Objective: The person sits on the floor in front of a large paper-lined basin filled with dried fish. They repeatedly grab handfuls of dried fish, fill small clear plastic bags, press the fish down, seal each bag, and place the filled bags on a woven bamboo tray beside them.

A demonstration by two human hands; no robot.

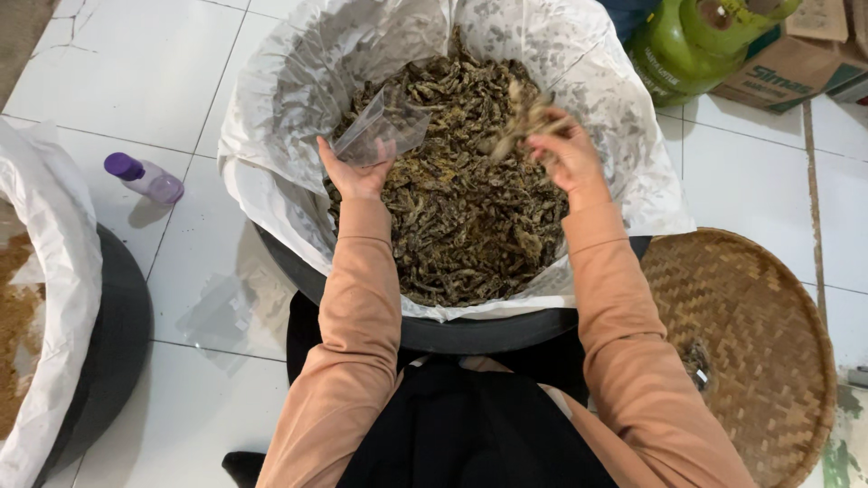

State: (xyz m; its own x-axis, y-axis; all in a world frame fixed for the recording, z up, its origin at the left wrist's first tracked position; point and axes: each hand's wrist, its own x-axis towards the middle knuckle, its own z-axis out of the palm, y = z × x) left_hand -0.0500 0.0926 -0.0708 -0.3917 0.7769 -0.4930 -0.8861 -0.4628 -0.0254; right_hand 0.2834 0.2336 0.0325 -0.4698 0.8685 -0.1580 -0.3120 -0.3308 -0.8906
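Snacks (520, 122) pinched in right hand (565, 158) fingers (542, 140), beside bag (384, 131).

Both arms are covered by long sleeves of plain peach-coloured fabric, close-fitting and ending at the wrists. The left hand (354, 173) and right hand (568, 158) are bare. A black garment covers the lap below.

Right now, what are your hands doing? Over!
Left hand holds clear plastic bag open. Right hand grips a handful of dried brown pieces above the lined tub. Nothing in the way.
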